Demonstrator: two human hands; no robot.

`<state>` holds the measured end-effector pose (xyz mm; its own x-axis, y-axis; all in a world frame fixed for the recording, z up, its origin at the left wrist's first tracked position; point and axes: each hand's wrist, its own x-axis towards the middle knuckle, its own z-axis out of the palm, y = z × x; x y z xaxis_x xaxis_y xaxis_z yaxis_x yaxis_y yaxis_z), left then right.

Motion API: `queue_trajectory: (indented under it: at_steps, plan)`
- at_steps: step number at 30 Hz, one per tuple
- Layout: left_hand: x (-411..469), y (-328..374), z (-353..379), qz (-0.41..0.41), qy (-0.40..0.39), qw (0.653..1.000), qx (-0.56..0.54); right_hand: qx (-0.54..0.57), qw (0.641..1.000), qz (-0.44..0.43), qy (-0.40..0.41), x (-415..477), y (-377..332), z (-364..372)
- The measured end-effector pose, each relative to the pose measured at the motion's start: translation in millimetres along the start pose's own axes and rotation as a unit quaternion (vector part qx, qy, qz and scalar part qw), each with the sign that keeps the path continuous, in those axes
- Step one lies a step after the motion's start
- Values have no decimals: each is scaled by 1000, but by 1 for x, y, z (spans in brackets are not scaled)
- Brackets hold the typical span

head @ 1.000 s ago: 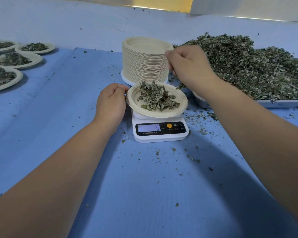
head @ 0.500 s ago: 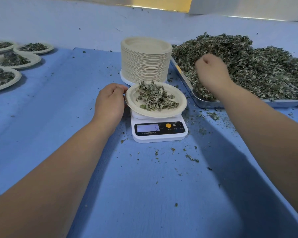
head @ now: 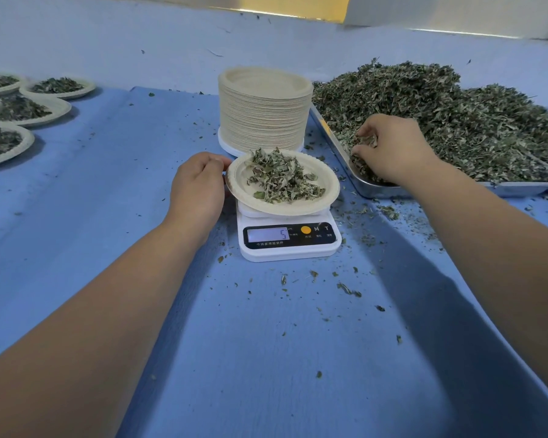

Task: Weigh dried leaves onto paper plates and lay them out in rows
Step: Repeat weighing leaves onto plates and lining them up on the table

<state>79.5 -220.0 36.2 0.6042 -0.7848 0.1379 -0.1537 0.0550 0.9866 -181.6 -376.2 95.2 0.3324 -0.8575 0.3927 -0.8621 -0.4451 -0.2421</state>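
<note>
Dried leaves (head: 456, 121): big crumbly grey-green heap, stretches left-right, in shiny metal tray (head: 374, 188) right of scale (head: 290, 252). Behind scale, stack of plates (head: 263, 112): tall, beige, ribbed. Scale white plastic, flat. On it, round paper plate (head: 239, 188), small leaf pile inside. Plate's left rim pinched by left hand (head: 198, 188). At tray near-left corner, right hand (head: 393, 150), fingers curled, grips leaves.

Both bare arms reach forward, the left hand (head: 200, 184) knuckles-up, its curled fingers pinching the rim of the paper plate (head: 298, 211), the right hand (head: 393, 150) farther out, palm down, fingers curled round dried leaves (head: 367, 142).
</note>
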Motion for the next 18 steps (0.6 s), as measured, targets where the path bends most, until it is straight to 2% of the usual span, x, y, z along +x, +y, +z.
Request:
queue_trajectory:
  at_steps: [5,8,14,18]
  plan:
    - [0,0,0,1,1,1000,-1,-37,998,-20,47,-9,1,0]
    - [0,0,0,0,3,1000,-3,-22,998,11,55,-12,-1,-1]
    - [1,-1,0,-1,1,1000,-4,57,997,42,-7,-6,-3,-4]
    - [1,-2,0,-2,2,1000,-4,103,994,39,-10,-7,-5,-7]
